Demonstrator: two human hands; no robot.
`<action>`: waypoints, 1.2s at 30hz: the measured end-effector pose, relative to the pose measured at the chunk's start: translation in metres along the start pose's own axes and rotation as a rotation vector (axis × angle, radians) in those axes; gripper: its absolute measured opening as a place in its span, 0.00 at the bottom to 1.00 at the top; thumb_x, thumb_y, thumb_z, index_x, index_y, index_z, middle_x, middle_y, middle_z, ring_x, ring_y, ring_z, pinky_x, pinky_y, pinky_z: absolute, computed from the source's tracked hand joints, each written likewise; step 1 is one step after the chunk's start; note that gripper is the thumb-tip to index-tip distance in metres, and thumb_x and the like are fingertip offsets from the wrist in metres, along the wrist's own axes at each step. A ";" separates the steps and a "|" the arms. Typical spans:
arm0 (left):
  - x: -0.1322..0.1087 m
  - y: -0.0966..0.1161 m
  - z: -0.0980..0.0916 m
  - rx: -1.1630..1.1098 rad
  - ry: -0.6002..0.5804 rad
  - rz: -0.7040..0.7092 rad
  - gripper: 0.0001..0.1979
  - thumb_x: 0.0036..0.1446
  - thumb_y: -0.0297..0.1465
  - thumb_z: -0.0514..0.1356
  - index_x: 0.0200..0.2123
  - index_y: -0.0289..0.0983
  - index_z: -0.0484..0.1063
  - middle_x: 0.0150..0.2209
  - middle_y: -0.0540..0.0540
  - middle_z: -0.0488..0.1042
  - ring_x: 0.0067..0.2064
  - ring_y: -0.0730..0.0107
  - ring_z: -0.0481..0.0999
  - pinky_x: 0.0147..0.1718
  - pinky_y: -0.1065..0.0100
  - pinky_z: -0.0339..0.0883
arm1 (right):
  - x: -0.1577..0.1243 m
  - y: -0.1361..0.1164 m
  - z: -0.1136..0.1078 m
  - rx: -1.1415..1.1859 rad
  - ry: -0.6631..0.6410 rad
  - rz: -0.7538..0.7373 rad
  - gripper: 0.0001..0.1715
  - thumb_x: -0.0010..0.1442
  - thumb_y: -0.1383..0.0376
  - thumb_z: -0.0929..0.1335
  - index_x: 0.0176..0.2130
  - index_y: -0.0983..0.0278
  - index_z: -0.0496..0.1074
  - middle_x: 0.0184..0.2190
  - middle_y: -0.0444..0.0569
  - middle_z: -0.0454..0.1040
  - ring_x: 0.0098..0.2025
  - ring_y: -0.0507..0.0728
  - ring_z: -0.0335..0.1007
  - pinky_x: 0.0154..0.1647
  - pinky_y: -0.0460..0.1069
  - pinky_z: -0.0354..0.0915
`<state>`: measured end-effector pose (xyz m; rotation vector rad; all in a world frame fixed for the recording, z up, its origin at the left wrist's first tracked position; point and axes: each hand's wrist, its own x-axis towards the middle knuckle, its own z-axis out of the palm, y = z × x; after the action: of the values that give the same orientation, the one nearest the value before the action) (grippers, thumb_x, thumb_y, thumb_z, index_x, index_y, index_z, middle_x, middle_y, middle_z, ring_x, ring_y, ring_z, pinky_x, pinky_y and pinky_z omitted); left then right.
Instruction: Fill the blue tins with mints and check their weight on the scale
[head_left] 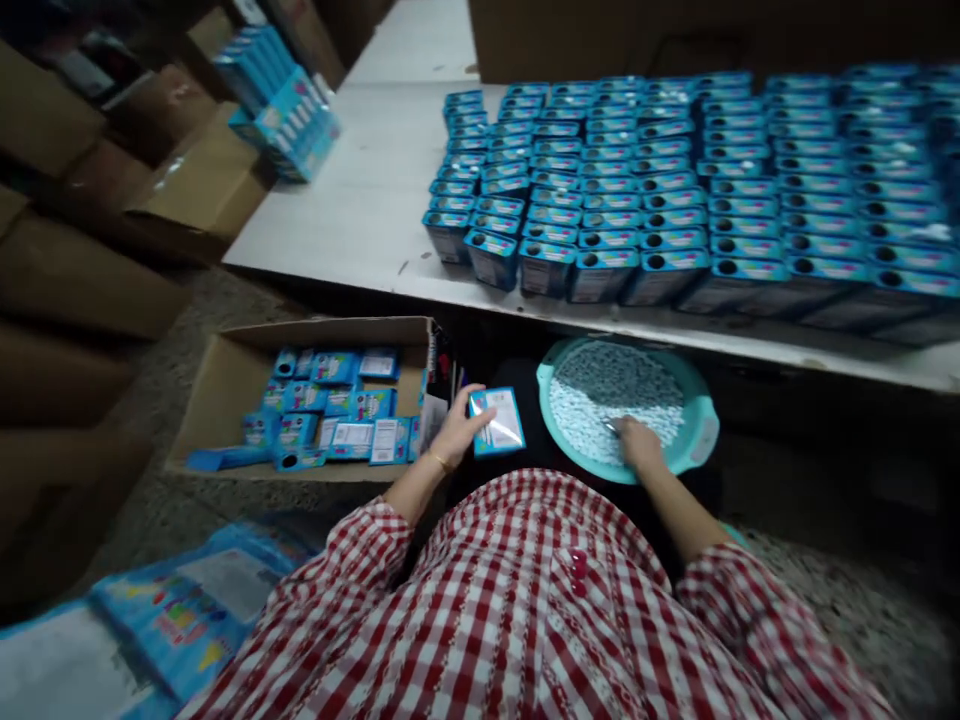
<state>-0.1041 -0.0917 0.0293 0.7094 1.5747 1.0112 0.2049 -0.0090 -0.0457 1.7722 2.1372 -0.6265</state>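
Observation:
My left hand [452,436] is closed on a small blue-and-white carton [498,422], its printed white panel facing up. Over the turquoise basin [703,440], my right hand [640,445] has its fingers curled around a small shiny scoop-like tool [612,425], mostly hidden by the fingers. The tool touches the heap of small pale pellets [581,410] that fills the basin. To the left of my left hand, an open cardboard box [196,400] contains several similar blue cartons [351,437].
Tight rows of upright blue cartons [600,200] stand on the white table [345,220]. A blue display pack [300,130] sits near the table's left corner. Brown cardboard boxes [75,260] are stacked at the left. Printed blue packaging [187,610] lies at lower left.

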 end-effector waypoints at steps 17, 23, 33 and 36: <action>-0.009 -0.015 -0.023 1.369 -0.571 0.689 0.38 0.43 0.24 0.61 0.59 0.45 0.56 0.65 0.43 0.46 0.65 0.43 0.32 0.57 0.40 0.43 | 0.029 0.028 0.036 0.852 -0.059 0.090 0.16 0.45 0.71 0.66 0.36 0.69 0.77 0.26 0.47 0.76 0.26 0.51 0.69 0.30 0.45 0.66; 0.012 -0.016 -0.010 1.027 -0.603 0.742 0.28 0.49 0.32 0.60 0.55 0.40 0.62 0.59 0.40 0.61 0.62 0.54 0.53 0.58 0.50 0.49 | 0.010 0.042 0.020 0.998 -0.002 0.101 0.18 0.45 0.67 0.66 0.36 0.71 0.77 0.25 0.47 0.74 0.25 0.50 0.66 0.29 0.46 0.65; 0.052 0.010 0.082 0.299 -0.324 0.501 0.24 0.49 0.36 0.61 0.50 0.37 0.64 0.47 0.43 0.70 0.49 0.64 0.69 0.52 0.61 0.58 | -0.048 0.063 -0.082 0.978 0.104 -0.138 0.20 0.47 0.60 0.66 0.38 0.67 0.77 0.31 0.49 0.72 0.22 0.48 0.61 0.22 0.46 0.61; 0.058 0.006 0.108 0.284 -0.366 0.520 0.24 0.48 0.35 0.61 0.49 0.37 0.64 0.46 0.43 0.70 0.48 0.64 0.69 0.51 0.61 0.59 | -0.059 0.060 -0.111 0.778 0.105 -0.197 0.18 0.51 0.63 0.64 0.40 0.66 0.76 0.30 0.48 0.73 0.26 0.51 0.65 0.28 0.46 0.63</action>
<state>-0.0134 -0.0132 0.0016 1.4672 1.2439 0.9573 0.2811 0.0059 0.0698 1.9655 2.3336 -1.6233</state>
